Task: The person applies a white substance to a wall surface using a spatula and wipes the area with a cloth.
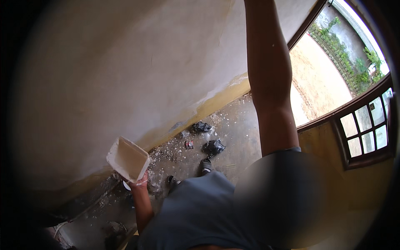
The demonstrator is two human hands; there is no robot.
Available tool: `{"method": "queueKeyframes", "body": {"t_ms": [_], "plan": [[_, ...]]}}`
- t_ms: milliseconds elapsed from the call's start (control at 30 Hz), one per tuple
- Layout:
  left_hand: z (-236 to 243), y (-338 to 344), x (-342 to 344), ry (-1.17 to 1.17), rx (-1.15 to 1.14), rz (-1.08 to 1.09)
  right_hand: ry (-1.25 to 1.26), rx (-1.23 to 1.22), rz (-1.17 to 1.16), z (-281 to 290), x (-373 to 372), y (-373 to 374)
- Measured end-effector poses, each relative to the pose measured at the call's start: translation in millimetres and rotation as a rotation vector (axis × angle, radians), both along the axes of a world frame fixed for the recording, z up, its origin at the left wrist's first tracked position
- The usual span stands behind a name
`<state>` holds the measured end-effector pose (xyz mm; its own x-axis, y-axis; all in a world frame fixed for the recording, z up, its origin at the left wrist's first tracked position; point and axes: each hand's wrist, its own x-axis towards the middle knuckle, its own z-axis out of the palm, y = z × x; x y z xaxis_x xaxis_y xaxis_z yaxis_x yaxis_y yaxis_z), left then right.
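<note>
My left hand is closed on the lower edge of a whitish rectangular tub, held tilted close to the wall. A pale, creamy coating covers the inside of the tub; how deep it is I cannot tell. White smears show on the fingers of that hand. My right arm stretches up past the top edge of the picture. The right hand is out of sight, as is anything it may hold. Beside both arms rises a wall with a patchy whitish coat over a yellow lower strip.
White crumbs and chips litter the grey floor along the wall's foot. Two crumpled black plastic bags and a small red-and-dark packet lie there, near my sandalled feet. At right are a doorway and a dark-framed paned window.
</note>
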<state>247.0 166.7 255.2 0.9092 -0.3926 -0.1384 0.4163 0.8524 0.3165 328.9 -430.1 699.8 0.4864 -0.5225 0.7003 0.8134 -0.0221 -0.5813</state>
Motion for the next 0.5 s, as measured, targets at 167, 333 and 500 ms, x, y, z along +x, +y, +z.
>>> {"method": "queueKeyframes", "body": {"t_ms": [167,333,500], "plan": [[12.5,-18.7,0.8,0.017,-0.001,-0.044,0.077,0.07,0.173,-51.1,-33.0,-57.6],[-10.5,-4.5,-6.7,-0.033,0.009,0.034,0.189,0.362,0.228,-256.5,-88.0,97.4],[-5.4,-9.1,-9.0,0.096,-0.135,-0.032,0.567,0.889,0.002,-369.6,-49.9,101.8]]}}
